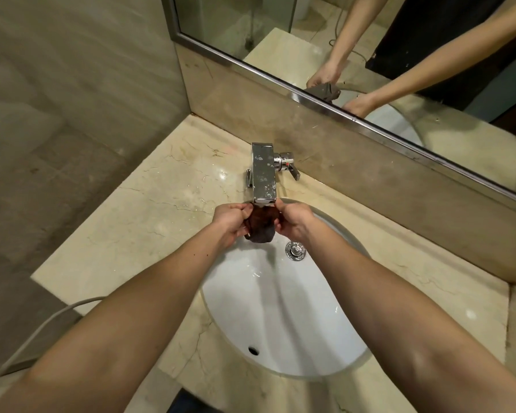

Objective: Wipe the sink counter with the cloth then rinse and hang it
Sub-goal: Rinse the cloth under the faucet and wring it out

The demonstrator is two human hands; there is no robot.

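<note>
A dark brown, wet cloth (260, 226) is bunched between both my hands, right under the spout of the chrome faucet (264, 174). My left hand (231, 222) grips the cloth's left side, and my right hand (294, 223) grips its right side. Both hands hover over the back rim of the white oval sink (280, 308). The beige marble counter (137, 228) around the sink looks wet and shiny near the faucet. Water flow from the spout is hidden by the cloth.
The faucet's lever handle (291, 168) sticks out to the right by the backsplash. A chrome drain plug (295, 251) sits in the basin. A mirror (370, 55) runs above the backsplash. A grey hose (27, 341) hangs off the counter's left edge.
</note>
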